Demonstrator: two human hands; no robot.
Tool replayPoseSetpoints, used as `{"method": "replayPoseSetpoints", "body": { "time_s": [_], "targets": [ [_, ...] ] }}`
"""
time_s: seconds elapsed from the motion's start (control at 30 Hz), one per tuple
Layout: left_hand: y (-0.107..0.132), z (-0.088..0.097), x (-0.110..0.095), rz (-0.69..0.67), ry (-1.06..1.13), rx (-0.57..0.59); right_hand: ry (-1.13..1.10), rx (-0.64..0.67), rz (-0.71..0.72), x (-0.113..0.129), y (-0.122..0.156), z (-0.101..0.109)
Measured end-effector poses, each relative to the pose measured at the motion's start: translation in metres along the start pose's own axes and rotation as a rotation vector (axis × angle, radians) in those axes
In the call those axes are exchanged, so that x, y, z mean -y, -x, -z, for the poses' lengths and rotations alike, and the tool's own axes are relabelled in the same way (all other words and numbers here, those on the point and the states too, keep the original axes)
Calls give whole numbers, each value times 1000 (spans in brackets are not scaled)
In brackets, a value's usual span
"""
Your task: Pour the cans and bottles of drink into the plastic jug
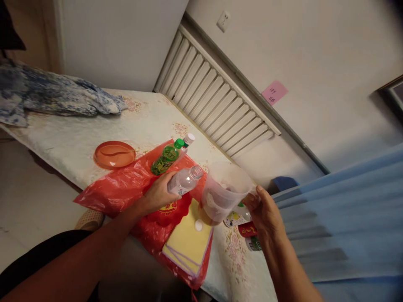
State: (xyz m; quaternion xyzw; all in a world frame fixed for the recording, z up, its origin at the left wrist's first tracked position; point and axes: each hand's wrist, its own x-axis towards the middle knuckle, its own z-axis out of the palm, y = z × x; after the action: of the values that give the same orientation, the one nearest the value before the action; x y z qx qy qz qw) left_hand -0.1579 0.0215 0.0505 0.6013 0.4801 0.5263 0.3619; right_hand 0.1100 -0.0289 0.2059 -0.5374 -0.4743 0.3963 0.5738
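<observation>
My left hand (159, 193) is wrapped round a clear plastic bottle (184, 180) with no cap, its open neck tilted toward a translucent plastic jug (222, 193). My right hand (263, 209) grips that jug by its handle side and holds it tilted above the table. A little pale liquid sits in the jug's bottom. A white bottle cap (198, 225) lies on a stack of yellow cloths (189, 243) under the jug.
A red plastic bag (122, 184) covers the table (78, 138) with a green bottle (166, 158) and a white-capped bottle (188, 139) on it. An orange lid (114, 154) lies left. Small bottles (248, 230) stand by my right wrist. Blue cloth (346, 218) hangs right.
</observation>
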Motion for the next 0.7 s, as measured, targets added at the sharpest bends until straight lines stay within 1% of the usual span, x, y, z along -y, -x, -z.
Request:
{"method": "replayPoseSetpoints", "body": {
  "time_s": [0.07,0.1,0.23,0.33,0.43,0.5,0.6,0.7],
  "targets": [
    [1,4,-2,0,44,19,-114,-68,42,-4,4,-12],
    [1,6,-3,5,53,4,-157,-90,57,-7,6,-17],
    [3,12,-4,22,47,-167,-293,-144,70,-20,9,-37],
    [3,14,0,28,22,-322,-342,-139,45,-36,9,-50],
    [3,17,2,35,-8,-451,-313,-114,77,-54,8,-65],
    [3,20,1,50,-19,-509,-258,-87,106,-66,7,-76],
    [4,25,-3,109,-20,-540,-170,-52,121,-86,5,-89],
    [4,28,-7,163,-30,-546,-137,-57,127,-105,6,-98]
  ]
}}
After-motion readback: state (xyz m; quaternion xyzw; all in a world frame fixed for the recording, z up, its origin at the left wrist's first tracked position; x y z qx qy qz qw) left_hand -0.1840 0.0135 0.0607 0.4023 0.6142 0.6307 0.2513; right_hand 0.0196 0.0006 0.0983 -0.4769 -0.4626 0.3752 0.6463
